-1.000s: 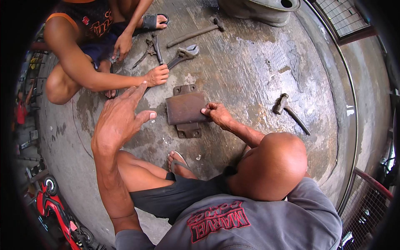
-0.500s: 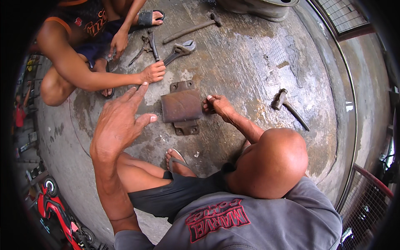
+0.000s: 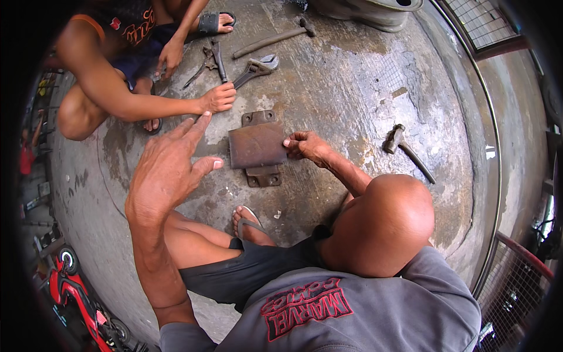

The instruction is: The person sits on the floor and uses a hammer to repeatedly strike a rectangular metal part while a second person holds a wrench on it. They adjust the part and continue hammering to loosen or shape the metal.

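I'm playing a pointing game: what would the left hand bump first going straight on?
The left hand would probably meet the co-worker's nearer hand first, though depth is unclear.

I see a stained concrete floor (image 3: 340,100) around me, pale light glinting off its right side; past a thin rail (image 3: 497,132) stand red-framed mesh panels (image 3: 509,287), and at far left a red motorbike (image 3: 82,302).

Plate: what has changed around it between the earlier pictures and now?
The right hand was just off the plate's right edge half a second ago; it has moved left, its fingers back at that edge, though contact is hard to confirm. Unchanged: left hand open and empty, plate and wrench in place.
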`<state>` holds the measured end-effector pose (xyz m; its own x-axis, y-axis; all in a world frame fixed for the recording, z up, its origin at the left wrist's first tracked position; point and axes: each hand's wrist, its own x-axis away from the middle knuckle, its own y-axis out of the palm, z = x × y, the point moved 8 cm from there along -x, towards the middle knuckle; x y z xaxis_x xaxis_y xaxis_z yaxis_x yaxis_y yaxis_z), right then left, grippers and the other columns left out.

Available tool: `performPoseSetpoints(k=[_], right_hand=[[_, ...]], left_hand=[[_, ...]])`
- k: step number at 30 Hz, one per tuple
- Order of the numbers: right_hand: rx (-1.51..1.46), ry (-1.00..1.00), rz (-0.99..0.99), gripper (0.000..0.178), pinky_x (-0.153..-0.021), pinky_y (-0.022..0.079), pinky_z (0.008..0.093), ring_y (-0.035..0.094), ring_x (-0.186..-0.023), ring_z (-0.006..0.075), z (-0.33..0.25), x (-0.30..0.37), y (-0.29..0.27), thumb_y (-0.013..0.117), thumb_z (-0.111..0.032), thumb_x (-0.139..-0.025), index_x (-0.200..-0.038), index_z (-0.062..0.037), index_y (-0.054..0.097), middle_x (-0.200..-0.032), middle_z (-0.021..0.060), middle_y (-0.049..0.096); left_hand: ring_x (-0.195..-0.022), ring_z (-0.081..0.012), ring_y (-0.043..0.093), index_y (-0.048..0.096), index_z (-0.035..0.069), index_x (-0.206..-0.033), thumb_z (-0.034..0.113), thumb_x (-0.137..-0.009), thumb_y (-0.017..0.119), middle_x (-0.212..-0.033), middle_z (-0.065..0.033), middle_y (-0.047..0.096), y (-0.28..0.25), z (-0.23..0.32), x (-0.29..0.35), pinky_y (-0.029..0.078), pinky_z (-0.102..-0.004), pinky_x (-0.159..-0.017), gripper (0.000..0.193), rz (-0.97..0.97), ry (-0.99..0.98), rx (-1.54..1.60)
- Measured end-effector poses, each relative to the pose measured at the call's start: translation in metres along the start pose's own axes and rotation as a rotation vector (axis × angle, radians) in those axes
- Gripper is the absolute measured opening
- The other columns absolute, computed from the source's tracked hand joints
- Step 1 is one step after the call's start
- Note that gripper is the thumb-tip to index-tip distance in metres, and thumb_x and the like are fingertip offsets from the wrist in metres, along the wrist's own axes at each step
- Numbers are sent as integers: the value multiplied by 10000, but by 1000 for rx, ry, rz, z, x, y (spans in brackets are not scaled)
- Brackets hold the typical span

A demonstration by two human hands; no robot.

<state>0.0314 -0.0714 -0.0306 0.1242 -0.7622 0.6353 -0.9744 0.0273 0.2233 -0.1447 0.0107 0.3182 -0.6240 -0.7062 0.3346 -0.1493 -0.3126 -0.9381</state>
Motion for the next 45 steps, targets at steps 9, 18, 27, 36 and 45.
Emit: performPoseSetpoints(k=[9,18,27,36,45], right_hand=[[44,-37,-51,198,-713,534,318,631,-740,142,-1,3,22,646,-175,-1015,-1009,12,711,-889,51,699],[120,-5,-158,192,-720,554,308,635,-809,132,17,-1,30,637,-184,-1025,-1053,-6,706,-897,17,686],[586,-171,-20,268,-808,500,433,652,-836,254,9,24,37,667,-250,-981,-1032,12,684,-863,170,690],[387,-124,-84,256,-779,547,417,737,-814,275,9,28,41,718,-266,-950,-984,-12,729,-823,145,759],[447,-180,-103,296,-674,527,362,690,-692,150,1,17,39,718,-273,-970,-815,-23,684,-716,67,736]], left_hand=[[-1314,-409,553,489,40,-1507,394,-881,753,-1441,-271,561,10,9,4,431,-484,-1081,767,-47,-10,-3],[-1297,-422,573,466,53,-1529,401,-874,762,-1446,-264,561,48,32,-13,437,-499,-1081,799,-250,-61,-56],[-1306,-411,580,352,-80,-1545,521,-877,759,-1433,-286,565,199,-21,-30,458,-487,-1087,987,-687,-271,-117],[-1343,-427,524,281,61,-1586,482,-572,981,-1458,-298,514,282,-71,-36,446,-484,-1123,1303,-6,-724,651],[-1318,-394,533,348,83,-1544,344,-550,1009,-1443,-251,524,279,-82,-52,469,-467,-1097,1222,128,-633,736]])
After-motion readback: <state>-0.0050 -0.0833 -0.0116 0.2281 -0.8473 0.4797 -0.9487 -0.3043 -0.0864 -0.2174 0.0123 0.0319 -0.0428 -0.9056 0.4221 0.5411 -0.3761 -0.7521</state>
